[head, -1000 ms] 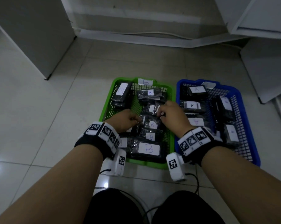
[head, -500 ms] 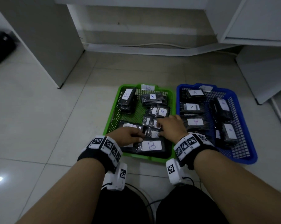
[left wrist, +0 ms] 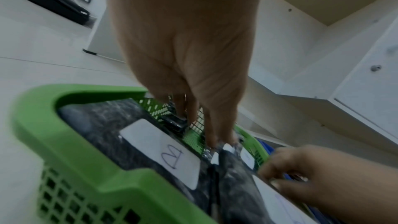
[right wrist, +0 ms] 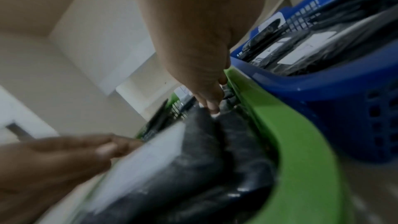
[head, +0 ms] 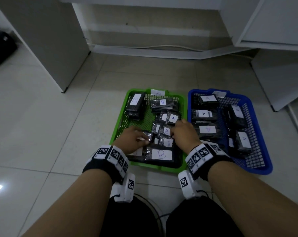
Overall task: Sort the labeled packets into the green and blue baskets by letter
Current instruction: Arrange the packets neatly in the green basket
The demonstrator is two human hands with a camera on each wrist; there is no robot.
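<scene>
The green basket (head: 121,123) holds black packets with white B labels, among them a large one (head: 160,155) at the near edge. The blue basket (head: 257,170) to its right holds packets labelled A (head: 207,130). Both hands are inside the near half of the green basket. My left hand (head: 142,140) pinches the shiny corner of a small packet (head: 149,136) with thumb and fingertips. My right hand (head: 173,133) curls its fingers onto a small B packet (head: 166,130). The left wrist view shows the left fingertips (left wrist: 221,140) on a packet edge beside another B packet (left wrist: 172,152).
White cabinet panels stand at the left (head: 47,48) and right (head: 281,79), with a cable (head: 153,47) along the back wall base. A dark bag (head: 1,50) lies at far left. The baskets sit side by side on pale floor tiles (head: 50,134); my knees are below.
Both hands have drawn back from the middle of the green basket toward its near end. The left hand now pinches a shiny small packet. The head view has tilted up.
</scene>
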